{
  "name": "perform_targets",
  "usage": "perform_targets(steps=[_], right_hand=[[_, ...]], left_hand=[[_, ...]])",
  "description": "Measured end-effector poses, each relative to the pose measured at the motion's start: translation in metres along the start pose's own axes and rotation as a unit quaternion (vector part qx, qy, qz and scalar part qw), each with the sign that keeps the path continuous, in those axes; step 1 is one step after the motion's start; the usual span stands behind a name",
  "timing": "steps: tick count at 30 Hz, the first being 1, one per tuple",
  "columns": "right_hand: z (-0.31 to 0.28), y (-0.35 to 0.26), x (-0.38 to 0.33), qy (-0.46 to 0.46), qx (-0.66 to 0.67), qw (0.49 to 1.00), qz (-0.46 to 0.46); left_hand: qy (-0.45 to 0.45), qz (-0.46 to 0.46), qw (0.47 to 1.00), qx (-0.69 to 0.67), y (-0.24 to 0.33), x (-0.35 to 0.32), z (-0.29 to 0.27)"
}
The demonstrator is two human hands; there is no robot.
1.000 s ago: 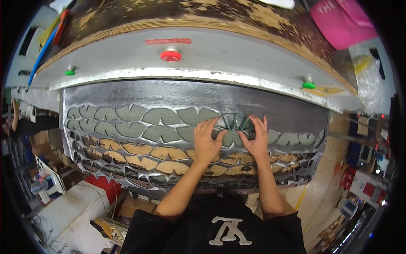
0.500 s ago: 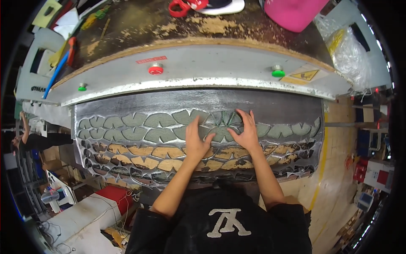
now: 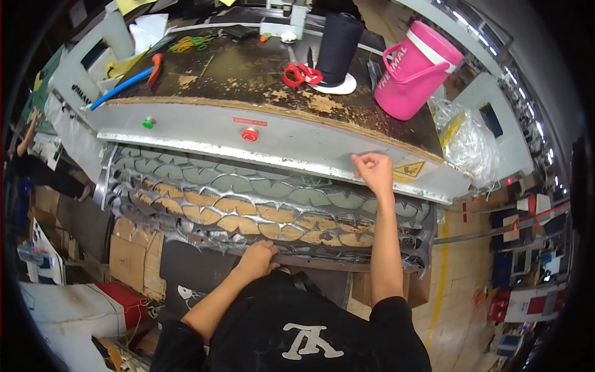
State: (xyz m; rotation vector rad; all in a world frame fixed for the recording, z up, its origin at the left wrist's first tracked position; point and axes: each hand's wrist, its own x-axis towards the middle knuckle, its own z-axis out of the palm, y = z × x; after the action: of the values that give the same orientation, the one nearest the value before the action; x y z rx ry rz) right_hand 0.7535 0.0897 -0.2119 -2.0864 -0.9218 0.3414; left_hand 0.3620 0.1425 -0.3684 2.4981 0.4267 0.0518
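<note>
A green button (image 3: pixel 148 123) marks the grey panel's (image 3: pixel 198 132) left end. Below, a cut dark sheet (image 3: pixel 232 202) spans the bed (image 3: pixel 322 264). The left hand (image 3: pixel 258 258) lies at the bed's near edge, its grip indeterminable. A green-strutted die (image 3: pixel 316 182) shows at the panel's lower edge. The right hand (image 3: pixel 374 170) curls by the panel's right part, any grasp hidden.

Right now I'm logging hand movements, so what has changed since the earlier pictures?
Both hands have left the green-edged die. The left hand moved back toward the body, to the near edge of the cut sheet; the right hand moved up and rightward to the grey front panel. The die appears to lie where it was.
</note>
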Motion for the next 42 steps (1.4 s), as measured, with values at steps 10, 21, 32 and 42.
perform_targets(steps=[10,21,32,42], right_hand=[[0.105,0.071,-0.217,-0.119,0.014,0.985,-0.126],[0.124,0.075,-0.245,-0.11,-0.16,0.963,-0.186],[0.148,0.085,-0.229,-0.074,-0.142,0.974,-0.159],[0.15,0.038,-0.13,-0.15,-0.155,0.967,-0.132]], left_hand=[[0.14,0.035,0.989,0.029,0.001,0.0,0.023],[0.19,-0.083,0.978,0.027,0.025,-0.012,0.013],[0.239,-0.085,0.967,0.032,0.004,0.002,0.031],[0.283,-0.056,0.944,-0.162,-0.058,0.078,-0.018]])
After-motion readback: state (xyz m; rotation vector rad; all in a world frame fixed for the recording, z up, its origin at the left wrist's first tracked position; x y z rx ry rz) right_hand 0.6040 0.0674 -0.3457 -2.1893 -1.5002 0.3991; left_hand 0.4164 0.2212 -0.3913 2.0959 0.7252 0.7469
